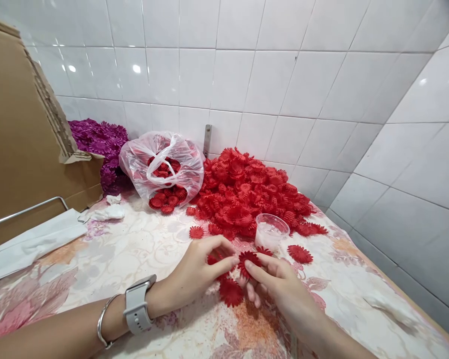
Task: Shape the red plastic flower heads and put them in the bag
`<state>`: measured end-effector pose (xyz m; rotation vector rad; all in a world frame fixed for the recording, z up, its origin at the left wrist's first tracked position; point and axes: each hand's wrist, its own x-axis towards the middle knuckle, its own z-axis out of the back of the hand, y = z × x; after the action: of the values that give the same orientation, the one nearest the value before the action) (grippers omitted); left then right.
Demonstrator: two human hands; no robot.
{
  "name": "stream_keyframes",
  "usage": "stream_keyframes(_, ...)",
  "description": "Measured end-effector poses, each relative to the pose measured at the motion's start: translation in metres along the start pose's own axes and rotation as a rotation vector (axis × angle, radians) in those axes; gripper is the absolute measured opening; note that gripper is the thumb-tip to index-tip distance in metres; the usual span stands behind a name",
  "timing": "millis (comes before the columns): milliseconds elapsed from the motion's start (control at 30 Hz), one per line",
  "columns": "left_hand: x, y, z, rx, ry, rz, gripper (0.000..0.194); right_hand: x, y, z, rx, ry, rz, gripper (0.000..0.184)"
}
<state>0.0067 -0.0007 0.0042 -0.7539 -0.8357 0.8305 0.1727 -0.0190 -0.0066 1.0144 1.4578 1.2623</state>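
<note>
My right hand point(275, 279) pinches a red fabric flower point(248, 263) between thumb and fingers, its jagged petals spread out. Just left of it, my left hand point(205, 262) has thumb and index finger drawn together beside the flower's edge; what they hold, if anything, is hidden. Red shows through the gap between those fingers. Below the hands, another red flower point(231, 292) lies flat on the floral tablecloth point(134, 264). Beyond my right hand stands a clear plastic cup point(272, 232) with whitish contents. A loose red flower point(300, 254) lies to its right.
A large heap of red flowers point(247, 194) lies against the tiled wall. Left of it sit a clear plastic bag point(134, 159) of red flowers and a purple flower pile point(97, 142). A cardboard box point(33, 144) stands at left, with white folded material point(41, 242) before it.
</note>
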Motion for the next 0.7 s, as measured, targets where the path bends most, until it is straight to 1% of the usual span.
stream_keyframes(67, -0.0019, -0.0037, -0.0011, 0.012, 0.031, -0.022, 0.008, -0.0006, 0.0, -0.0015, -0.028, 0.005, -0.006, 0.037)
stream_keyframes(167, -0.0021, -0.005, -0.0013, 0.071, 0.034, -0.061, 0.006, -0.0018, 0.0, -0.0025, -0.067, 0.013, -0.012, 0.037)
stream_keyframes(367, -0.002, -0.0001, -0.0018, 0.055, 0.076, -0.044, 0.01, -0.0037, -0.0002, -0.0037, -0.178, 0.006, 0.02, 0.03)
stream_keyframes(467, -0.003, -0.0003, -0.0019, 0.048, 0.088, -0.061, 0.011, -0.0026, -0.0013, -0.0035, -0.181, 0.006, 0.049, 0.028)
stream_keyframes(567, -0.0033, -0.0017, -0.0019, 0.057, 0.083, -0.079, 0.011, -0.0011, -0.0036, -0.0021, -0.165, -0.002, 0.046, 0.029)
stream_keyframes(633, -0.0032, -0.0027, -0.0021, 0.053, 0.074, -0.071, 0.01, -0.0006, -0.0046, -0.0012, -0.167, -0.008, 0.021, 0.03)
stream_keyframes(700, -0.0033, -0.0035, -0.0026, 0.004, 0.09, -0.028, 0.009, -0.0006, -0.0046, -0.0005, -0.184, -0.02, 0.004, 0.035)
